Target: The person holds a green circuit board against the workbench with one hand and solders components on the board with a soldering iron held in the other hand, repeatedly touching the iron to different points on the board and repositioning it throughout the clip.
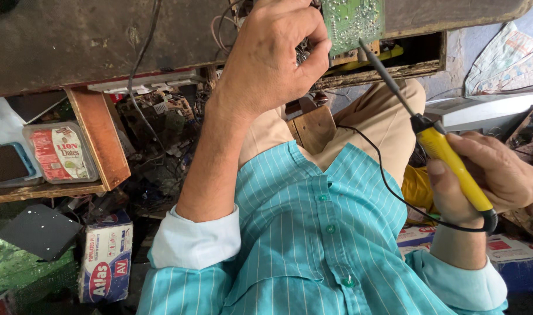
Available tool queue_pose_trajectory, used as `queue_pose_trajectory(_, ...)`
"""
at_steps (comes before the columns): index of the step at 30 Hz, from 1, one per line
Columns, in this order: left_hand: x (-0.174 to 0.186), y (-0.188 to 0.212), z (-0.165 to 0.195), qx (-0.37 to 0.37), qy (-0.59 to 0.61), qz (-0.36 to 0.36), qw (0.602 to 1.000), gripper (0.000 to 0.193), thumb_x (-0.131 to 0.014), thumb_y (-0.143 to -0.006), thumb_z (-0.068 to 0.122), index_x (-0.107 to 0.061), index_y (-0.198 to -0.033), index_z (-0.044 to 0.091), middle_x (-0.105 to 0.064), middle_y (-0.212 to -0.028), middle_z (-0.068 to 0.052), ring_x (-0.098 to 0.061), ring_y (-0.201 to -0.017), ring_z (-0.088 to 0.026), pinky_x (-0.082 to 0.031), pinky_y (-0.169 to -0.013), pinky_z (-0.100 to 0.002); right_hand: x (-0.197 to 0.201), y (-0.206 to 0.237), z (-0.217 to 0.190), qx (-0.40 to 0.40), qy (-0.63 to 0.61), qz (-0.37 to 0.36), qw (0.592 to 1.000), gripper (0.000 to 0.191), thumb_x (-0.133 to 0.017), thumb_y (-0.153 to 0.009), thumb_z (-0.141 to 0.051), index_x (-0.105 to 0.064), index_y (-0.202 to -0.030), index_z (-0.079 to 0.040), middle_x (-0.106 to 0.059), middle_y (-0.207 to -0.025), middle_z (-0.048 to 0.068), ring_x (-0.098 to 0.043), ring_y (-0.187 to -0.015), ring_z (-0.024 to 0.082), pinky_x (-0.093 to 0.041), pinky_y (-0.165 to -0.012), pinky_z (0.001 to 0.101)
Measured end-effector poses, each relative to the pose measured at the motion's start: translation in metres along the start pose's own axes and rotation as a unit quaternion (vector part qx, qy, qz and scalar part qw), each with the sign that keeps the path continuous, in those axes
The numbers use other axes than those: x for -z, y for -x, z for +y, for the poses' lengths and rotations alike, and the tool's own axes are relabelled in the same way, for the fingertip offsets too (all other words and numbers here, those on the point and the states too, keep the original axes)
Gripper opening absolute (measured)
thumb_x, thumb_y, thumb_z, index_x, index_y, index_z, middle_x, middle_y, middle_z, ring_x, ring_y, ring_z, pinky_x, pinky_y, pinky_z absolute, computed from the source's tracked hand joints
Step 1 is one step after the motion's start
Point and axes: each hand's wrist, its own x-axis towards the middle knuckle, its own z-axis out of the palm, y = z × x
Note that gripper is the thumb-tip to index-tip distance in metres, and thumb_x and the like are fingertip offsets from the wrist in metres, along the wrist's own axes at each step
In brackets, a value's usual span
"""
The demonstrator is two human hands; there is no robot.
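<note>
My left hand [272,58] reaches up to the workbench edge and grips the green circuit board [354,20], fingers curled around its left side and some wires. In my right hand [491,175] is a yellow-handled soldering iron [447,154]; its dark tip [365,49] points up-left and rests at the board's lower edge. The iron's black cord [383,175] loops down across my teal striped shirt.
A dark wooden workbench [91,41] spans the top. Below it on the left are a wooden shelf [100,134], a clear plastic box [59,153], tangled wires and parts [161,116], and a cardboard box [106,256]. Cartons [511,251] lie at right.
</note>
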Motion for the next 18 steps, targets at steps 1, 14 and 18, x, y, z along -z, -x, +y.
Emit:
queue_pose_trajectory(1,0.000,0.000,0.000,-0.004,0.000,0.002,1.000,0.016,-0.075,-0.088,-0.001,-0.060,-0.084,0.003,-0.058,-0.087,-0.007,-0.059,-0.087,-0.028,-0.048,-0.081,-0.042,-0.002,-0.001,0.000,0.001,0.002,0.002,1.000,0.033,-0.082,-0.100,-0.014,-0.071,-0.116,0.012,-0.073,-0.096,0.022,-0.073,-0.082,0.021,-0.056,-0.074,0.0241)
queue_pose_trajectory(14,0.004,0.000,-0.004,-0.015,0.016,-0.017,1.000,0.015,-0.073,-0.086,-0.003,-0.060,-0.082,0.003,-0.058,-0.085,-0.007,-0.059,-0.086,-0.026,-0.048,-0.081,-0.041,-0.015,-0.009,-0.015,0.025,0.000,-0.012,1.000,0.032,-0.084,-0.101,-0.017,-0.070,-0.111,0.010,-0.073,-0.094,0.022,-0.075,-0.082,0.022,-0.058,-0.074,0.0249)
queue_pose_trajectory(18,0.004,0.000,-0.005,-0.015,0.022,-0.018,0.999,0.017,-0.073,-0.087,-0.004,-0.058,-0.083,0.003,-0.058,-0.084,-0.007,-0.059,-0.084,-0.025,-0.048,-0.080,-0.041,-0.018,-0.011,-0.017,0.014,-0.004,-0.010,1.000,0.032,-0.083,-0.100,-0.016,-0.071,-0.112,0.011,-0.073,-0.095,0.022,-0.074,-0.082,0.022,-0.058,-0.075,0.0247)
